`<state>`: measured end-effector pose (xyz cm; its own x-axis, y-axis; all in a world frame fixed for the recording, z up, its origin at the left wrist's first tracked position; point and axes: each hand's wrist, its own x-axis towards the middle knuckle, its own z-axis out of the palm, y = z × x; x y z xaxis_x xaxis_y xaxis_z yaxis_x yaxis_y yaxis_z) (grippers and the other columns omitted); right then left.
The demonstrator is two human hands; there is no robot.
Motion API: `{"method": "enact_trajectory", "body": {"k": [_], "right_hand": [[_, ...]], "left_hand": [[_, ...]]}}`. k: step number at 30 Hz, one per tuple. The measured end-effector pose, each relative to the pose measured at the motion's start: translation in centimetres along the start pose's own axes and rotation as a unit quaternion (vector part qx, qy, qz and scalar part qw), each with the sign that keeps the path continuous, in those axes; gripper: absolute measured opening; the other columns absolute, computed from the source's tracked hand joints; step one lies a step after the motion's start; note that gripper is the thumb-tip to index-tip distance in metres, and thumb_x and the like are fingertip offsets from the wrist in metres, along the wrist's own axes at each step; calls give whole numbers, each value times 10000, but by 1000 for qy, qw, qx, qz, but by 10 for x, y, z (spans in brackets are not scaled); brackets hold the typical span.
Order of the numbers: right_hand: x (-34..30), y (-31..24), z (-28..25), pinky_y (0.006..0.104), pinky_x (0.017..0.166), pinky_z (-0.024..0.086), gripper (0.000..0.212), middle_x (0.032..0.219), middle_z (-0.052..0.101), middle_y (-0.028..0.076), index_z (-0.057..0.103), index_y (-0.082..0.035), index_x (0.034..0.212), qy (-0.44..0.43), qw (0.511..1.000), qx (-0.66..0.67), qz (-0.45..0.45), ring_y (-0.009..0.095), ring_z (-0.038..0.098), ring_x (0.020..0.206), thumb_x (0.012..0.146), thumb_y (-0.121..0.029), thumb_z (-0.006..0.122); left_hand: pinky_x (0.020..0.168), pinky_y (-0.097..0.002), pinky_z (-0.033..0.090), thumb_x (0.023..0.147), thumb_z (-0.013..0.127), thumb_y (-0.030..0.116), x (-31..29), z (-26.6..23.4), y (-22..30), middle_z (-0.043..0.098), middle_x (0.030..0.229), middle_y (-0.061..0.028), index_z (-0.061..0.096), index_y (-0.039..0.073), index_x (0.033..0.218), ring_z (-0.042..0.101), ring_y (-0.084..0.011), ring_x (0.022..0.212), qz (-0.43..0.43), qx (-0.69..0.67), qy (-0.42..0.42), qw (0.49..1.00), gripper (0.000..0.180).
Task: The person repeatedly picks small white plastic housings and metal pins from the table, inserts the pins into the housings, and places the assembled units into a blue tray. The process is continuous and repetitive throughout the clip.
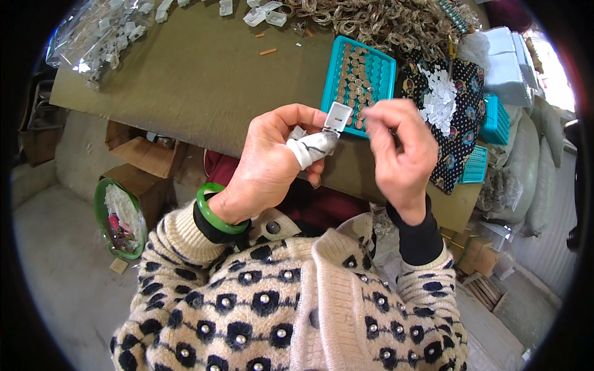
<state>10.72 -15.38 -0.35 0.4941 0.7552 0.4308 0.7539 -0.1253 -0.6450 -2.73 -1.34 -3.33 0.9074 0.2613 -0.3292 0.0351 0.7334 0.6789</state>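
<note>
My left hand (269, 154) holds a small white plastic case (337, 116) whose lid stands up, between thumb and fingers. White wrapping (309, 149) with dark smudges covers one of that hand's fingers, just below the case. To the right, my right hand (402, 145) is raised with its fingers curled together, close to the case but apart from it. Whatever its fingertips may pinch is hidden or too small to make out. Just beyond both hands lies a teal tray (332, 68) with rows of small round metal discs (352, 77); its right-hand rows show bare teal.
A clear bag of white cases (117, 46) sits at the table's far left. Coiled clear cords (383, 21) are heaped at the back. White slips (439, 96) lie on a patterned cloth (448, 164) to the right, near teal baskets (495, 120). A green-rimmed bin (102, 213) stands on the floor.
</note>
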Motion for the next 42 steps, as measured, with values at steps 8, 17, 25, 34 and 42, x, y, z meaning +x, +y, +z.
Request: {"method": "enact_trajectory", "body": {"k": [8,17,25,34,42], "right_hand": [[18,47,3,332,652,510,137,882,607,122,644,9,948,-36,975,-210,-57,258,618,759,821,59,647],[19,23,-4,302,594,496,82,848,614,101,622,11,911,9,999,-39,19,207,608,673,841,44,649],[4,-1,19,275,630,484,167,886,628,127,635,20,951,77,994,-17,-69,200,588,742,806,54,710],[1,-3,21,356,638,513,236,873,593,134,607,13,956,69,989,-63,-117,282,604,757,755,83,707],[4,-6,12,348,646,506,175,855,579,125,586,11,904,-17,995,-17,-101,282,605,763,773,73,685]], "left_hand": [[514,-256,490,890,664,114,9,-11,2,658,939,-135,583,7,1122,623,-163,641,8,-58,-52,997,268],[689,-344,612,946,596,67,19,-10,5,649,1143,-185,568,-16,1244,700,-315,939,-18,-149,-72,986,310],[583,-277,579,934,616,86,18,-7,-3,659,1064,-167,583,22,1244,694,-229,831,3,-144,-62,988,318],[470,-215,473,924,631,82,11,-1,-9,665,974,-130,612,-6,1170,657,-151,719,42,-109,-48,992,262],[456,-210,454,927,626,76,6,-2,-7,676,964,-126,633,-4,1141,657,-147,681,42,-90,-38,994,229]]}}
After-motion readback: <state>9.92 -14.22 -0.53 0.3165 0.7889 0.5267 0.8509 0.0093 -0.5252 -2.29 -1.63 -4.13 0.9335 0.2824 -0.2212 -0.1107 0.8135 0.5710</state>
